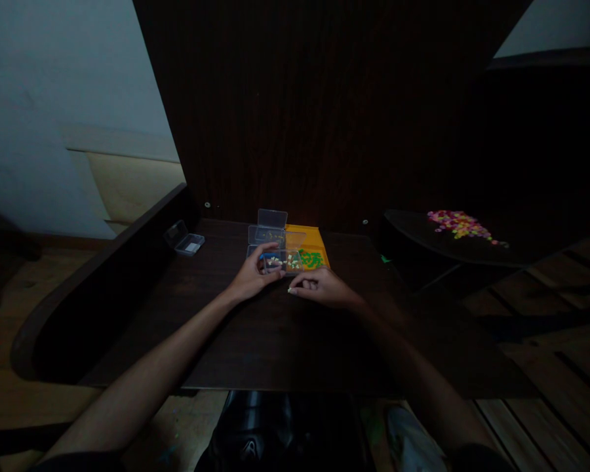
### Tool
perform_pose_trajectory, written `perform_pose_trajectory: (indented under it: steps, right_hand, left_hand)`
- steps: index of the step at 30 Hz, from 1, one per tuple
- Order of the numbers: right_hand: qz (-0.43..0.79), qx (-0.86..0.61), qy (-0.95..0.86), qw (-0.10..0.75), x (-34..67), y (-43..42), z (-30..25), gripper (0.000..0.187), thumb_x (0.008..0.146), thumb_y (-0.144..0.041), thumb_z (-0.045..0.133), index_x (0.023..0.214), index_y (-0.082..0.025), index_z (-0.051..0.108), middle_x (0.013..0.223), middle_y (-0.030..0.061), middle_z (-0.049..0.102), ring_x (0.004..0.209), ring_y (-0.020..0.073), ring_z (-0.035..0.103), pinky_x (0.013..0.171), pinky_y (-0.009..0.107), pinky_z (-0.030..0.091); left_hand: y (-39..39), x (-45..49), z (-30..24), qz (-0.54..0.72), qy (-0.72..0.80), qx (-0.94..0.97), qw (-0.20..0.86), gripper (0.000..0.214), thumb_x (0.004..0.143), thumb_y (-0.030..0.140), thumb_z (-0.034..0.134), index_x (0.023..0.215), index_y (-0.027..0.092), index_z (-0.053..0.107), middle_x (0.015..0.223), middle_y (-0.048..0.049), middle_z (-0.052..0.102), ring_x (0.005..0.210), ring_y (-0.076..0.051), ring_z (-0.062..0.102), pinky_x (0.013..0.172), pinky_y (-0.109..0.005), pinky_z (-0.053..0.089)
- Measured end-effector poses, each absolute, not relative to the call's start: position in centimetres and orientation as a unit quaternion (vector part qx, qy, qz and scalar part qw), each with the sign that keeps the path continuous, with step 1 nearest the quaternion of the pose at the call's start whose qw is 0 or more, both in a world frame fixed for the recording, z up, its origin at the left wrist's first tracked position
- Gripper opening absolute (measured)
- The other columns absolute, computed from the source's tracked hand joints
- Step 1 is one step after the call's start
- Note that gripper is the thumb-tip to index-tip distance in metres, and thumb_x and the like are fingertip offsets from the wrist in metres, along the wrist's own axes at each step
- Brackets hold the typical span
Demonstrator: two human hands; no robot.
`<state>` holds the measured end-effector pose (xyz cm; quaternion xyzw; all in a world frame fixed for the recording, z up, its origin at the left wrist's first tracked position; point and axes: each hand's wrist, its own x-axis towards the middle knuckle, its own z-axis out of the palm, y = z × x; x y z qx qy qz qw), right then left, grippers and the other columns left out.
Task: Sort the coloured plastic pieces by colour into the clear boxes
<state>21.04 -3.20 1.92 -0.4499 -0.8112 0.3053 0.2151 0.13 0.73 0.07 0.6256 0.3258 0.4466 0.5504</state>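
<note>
A clear compartment box (270, 246) with its lid up stands on a dark wooden table (255, 347), next to an orange tray (309, 237) that holds green beads (311, 259). Pale beads lie in the box's near compartment. My left hand (254, 275) rests at the box's near edge, fingers curled onto it beside a small blue piece. My right hand (322, 287) lies on the table just in front of the box, fingers curled, pinching something small and pale that I cannot make out.
A small clear case (189, 243) with open lid sits at the table's back left. A heap of pink and yellow beads (459, 224) lies on a dark surface at the right. A dark panel rises behind the table. Wooden floor surrounds it.
</note>
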Motion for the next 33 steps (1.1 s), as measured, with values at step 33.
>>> perform_pose_trajectory:
  steps: [33]
  right_hand:
    - [0.209, -0.449, -0.826, 0.27, 22.1, -0.4, 5.0, 0.02, 0.081, -0.028, 0.06, 0.082, -0.012, 0.072, 0.053, -0.0042, 0.048, 0.048, 0.0067, 0.036, 0.049, 0.02, 0.027]
  left_hand:
    - [0.8, 0.2, -0.4, 0.427, 0.299, 0.606, 0.601, 0.064, 0.062, 0.02, 0.08, 0.118, 0.021, 0.05, 0.131, -0.012, 0.051, 0.103, -0.021, 0.064, 0.095, -0.046, 0.052]
